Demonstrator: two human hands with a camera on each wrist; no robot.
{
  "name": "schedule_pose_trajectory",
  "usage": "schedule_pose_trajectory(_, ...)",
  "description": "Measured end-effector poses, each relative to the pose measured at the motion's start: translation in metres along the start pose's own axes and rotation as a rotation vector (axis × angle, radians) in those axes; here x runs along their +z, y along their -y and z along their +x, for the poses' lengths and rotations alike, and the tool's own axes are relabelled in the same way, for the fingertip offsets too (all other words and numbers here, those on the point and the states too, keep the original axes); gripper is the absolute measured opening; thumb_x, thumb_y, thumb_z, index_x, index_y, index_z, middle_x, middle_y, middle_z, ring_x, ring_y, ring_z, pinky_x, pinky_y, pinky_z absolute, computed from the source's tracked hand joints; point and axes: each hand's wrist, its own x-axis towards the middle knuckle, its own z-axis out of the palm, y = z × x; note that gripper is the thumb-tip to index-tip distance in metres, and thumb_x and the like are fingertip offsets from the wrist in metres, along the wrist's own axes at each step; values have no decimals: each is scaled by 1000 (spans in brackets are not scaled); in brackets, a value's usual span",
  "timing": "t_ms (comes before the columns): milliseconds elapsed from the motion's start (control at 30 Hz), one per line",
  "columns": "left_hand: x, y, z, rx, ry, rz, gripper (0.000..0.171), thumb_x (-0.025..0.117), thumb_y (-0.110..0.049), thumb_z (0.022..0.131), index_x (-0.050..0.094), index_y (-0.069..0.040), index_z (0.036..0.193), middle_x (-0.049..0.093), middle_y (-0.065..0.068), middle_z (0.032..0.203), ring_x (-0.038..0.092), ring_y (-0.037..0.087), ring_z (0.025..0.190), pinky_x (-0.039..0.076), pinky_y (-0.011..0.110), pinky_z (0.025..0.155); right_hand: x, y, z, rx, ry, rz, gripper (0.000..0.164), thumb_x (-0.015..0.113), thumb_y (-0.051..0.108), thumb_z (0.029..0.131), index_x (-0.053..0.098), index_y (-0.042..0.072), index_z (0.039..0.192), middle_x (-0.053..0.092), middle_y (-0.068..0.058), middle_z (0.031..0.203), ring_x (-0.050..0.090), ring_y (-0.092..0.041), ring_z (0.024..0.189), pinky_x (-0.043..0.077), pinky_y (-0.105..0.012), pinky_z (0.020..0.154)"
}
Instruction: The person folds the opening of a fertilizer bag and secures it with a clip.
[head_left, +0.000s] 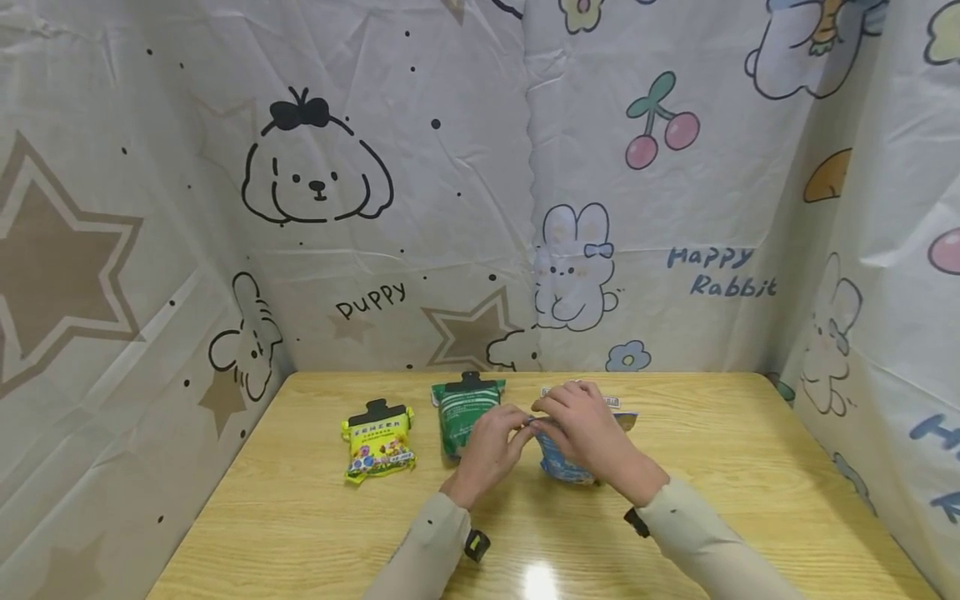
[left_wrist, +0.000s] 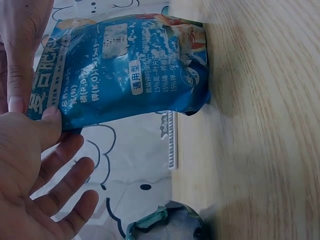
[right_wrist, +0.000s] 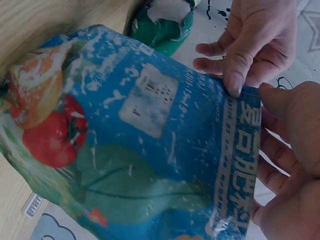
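A blue fertilizer bag (head_left: 558, 465), printed with Chinese characters and a tomato, stands on the wooden table below both hands. My left hand (head_left: 489, 448) pinches one corner of its top edge between thumb and index finger; in the left wrist view the other fingers (left_wrist: 75, 182) spread loosely beside the bag. Along the same top edge, my right hand (head_left: 588, 427) holds the bag, with its thumb and fingers on either side of the edge in the right wrist view. The top edge looks flat and straight there, and the bag's body (right_wrist: 150, 170) bulges below it.
Left of the hands lies a yellow bag (head_left: 380, 446) with a black clip (head_left: 377, 411) on its top. Just behind my left hand stands a green bag (head_left: 468, 412), also topped by a black clip (head_left: 470, 381). A white ridged strip (left_wrist: 172, 140) lies behind the blue bag. Printed cloth surrounds the table.
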Motion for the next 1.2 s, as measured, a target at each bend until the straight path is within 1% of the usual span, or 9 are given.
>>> schedule_pose_trajectory(167, 1, 1, 1, 8, -10, -23, 11, 72, -20, 93, 78, -11, 94, 77, 2, 94, 68, 14, 84, 52, 23, 72, 4, 1, 0, -13, 10, 1, 15, 81, 26, 85, 77, 17, 96, 74, 5, 93, 64, -17, 91, 48, -44, 88)
schedule_pose_trajectory(267, 1, 2, 3, 8, -6, -28, 11, 73, -21, 93, 78, -11, 91, 76, 1, 91, 66, 13, 79, 49, 21, 70, 5, 1, -1, -22, 8, -1, 12, 82, 26, 85, 79, 18, 93, 75, 6, 89, 63, -15, 88, 48, -41, 86)
schedule_pose_trajectory(400, 1, 3, 5, -1, 12, -22, 13, 72, -22, 94, 78, -12, 89, 77, 0, 91, 65, 12, 79, 48, 21, 71, 7, 0, 0, -30, -5, 3, 10, 84, 24, 83, 81, 17, 90, 75, 7, 85, 61, -13, 84, 46, -35, 79)
schedule_pose_trajectory(467, 1, 4, 6, 11, 12, -21, 13, 72, -21, 94, 78, -11, 87, 77, 0, 90, 66, 11, 79, 49, 21, 72, 7, -1, 1, -32, -9, 9, 9, 85, 22, 82, 82, 17, 88, 76, 8, 82, 60, -12, 82, 44, -32, 76)
schedule_pose_trajectory(633, 3, 7, 7, 98, -25, -23, 14, 74, -16, 93, 80, -10, 82, 78, 0, 87, 68, 11, 78, 54, 22, 72, 7, -3, 3, -54, -5, 25, 6, 85, 22, 82, 82, 18, 86, 76, 9, 79, 60, -11, 78, 43, -29, 73)
schedule_pose_trajectory(733, 4, 8, 6, 146, -51, -25, 12, 75, -15, 92, 81, -9, 84, 78, 0, 87, 70, 11, 81, 56, 22, 74, 5, -5, 4, -74, 8, 47, 6, 85, 20, 82, 82, 19, 86, 76, 9, 79, 61, -10, 79, 44, -28, 73)
schedule_pose_trajectory(967, 6, 8, 6, 218, -64, -29, 11, 74, -15, 93, 81, -9, 87, 78, 1, 89, 70, 12, 85, 57, 21, 77, 0, -13, 3, -136, 46, 100, 3, 81, 18, 86, 81, 17, 88, 75, 7, 78, 61, -8, 76, 45, -25, 70)
schedule_pose_trajectory(1100, 6, 9, 5, 266, -71, -17, 10, 75, -12, 92, 81, -9, 85, 78, 1, 88, 70, 12, 83, 57, 20, 75, -2, -16, 2, -176, 69, 122, 3, 80, 19, 87, 81, 16, 88, 74, 7, 78, 60, -7, 74, 45, -23, 69)
schedule_pose_trajectory(1200, 7, 9, 4, 286, -71, -17, 8, 75, -12, 91, 81, -9, 86, 78, 0, 87, 69, 11, 82, 55, 18, 73, -2, -19, 1, -202, 72, 153, 4, 79, 19, 87, 81, 15, 88, 74, 7, 78, 61, -7, 74, 47, -23, 70)
